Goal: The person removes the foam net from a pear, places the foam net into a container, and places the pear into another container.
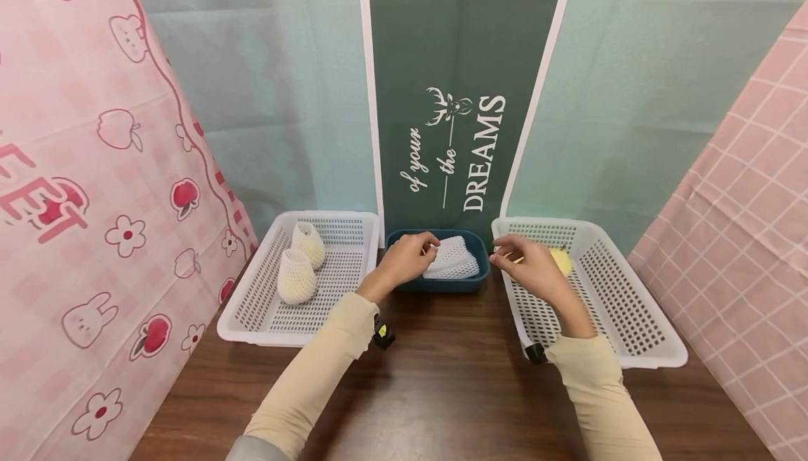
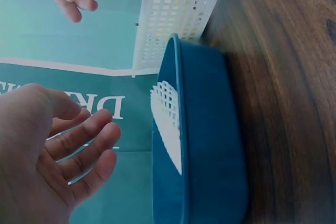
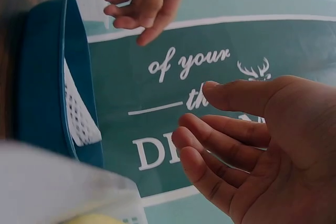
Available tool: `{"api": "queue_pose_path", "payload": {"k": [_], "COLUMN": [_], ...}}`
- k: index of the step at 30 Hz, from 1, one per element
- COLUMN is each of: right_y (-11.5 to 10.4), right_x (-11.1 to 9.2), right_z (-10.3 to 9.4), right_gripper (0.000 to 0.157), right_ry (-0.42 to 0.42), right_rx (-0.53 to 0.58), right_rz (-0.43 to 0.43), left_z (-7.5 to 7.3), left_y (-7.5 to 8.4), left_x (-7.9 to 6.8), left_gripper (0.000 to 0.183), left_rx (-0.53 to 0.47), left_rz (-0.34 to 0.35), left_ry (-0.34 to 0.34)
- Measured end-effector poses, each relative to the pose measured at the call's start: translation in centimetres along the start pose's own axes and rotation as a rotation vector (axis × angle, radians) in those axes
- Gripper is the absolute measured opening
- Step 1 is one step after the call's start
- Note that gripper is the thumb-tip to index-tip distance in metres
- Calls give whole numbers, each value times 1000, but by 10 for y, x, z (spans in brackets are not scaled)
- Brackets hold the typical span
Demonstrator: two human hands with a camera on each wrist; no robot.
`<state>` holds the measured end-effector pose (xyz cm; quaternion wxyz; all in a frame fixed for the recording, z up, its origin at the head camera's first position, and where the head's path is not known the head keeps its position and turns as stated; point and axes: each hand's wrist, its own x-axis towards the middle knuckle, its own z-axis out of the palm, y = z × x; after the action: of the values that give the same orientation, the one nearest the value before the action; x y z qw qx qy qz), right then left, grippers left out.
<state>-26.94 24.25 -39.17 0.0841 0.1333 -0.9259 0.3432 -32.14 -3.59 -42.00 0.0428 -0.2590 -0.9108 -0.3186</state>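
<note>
My left hand (image 1: pixel 407 261) hovers over the left end of a small blue bin (image 1: pixel 442 285), its fingers loosely bent around nothing. Inside the bin lie white foam fruit nets (image 1: pixel 451 259), folded flat and leaning up toward the rim in the left wrist view. Above the near-left rim of the right white basket (image 1: pixel 621 285) is my right hand (image 1: pixel 530 264), also holding nothing, with relaxed fingers. A yellow, rounded fruit (image 1: pixel 561 262) sits in that basket, partly hidden behind the right hand.
To the left, a white basket (image 1: pixel 347 257) holds two pale yellow pieces in white foam nets (image 1: pixel 297 280). All three containers stand on a dark wooden table (image 1: pixel 435 377). Hanging cloths (image 1: pixel 284 96) close off the back and both sides.
</note>
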Motion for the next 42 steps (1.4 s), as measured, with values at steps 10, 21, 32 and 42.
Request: {"api": "queue_pose_path", "payload": {"k": [10, 21, 32, 42], "right_y": [-16, -36, -53, -66], "right_x": [-4, -8, -9, -7], "right_z": [25, 65, 93, 119], "right_gripper": [33, 22, 13, 17], "right_ry": [-9, -31, -59, -80], "right_rx": [90, 210, 279, 332], "right_rz": [15, -27, -15, -46], "left_z": [-11, -24, -36, -49], "left_y": [0, 3, 1, -6], "left_x": [-7, -13, -19, -22], "left_gripper": [25, 25, 24, 23], "left_rx": [-47, -42, -47, -54], "left_rz": [15, 27, 33, 15], "left_ry": [35, 70, 85, 114]}}
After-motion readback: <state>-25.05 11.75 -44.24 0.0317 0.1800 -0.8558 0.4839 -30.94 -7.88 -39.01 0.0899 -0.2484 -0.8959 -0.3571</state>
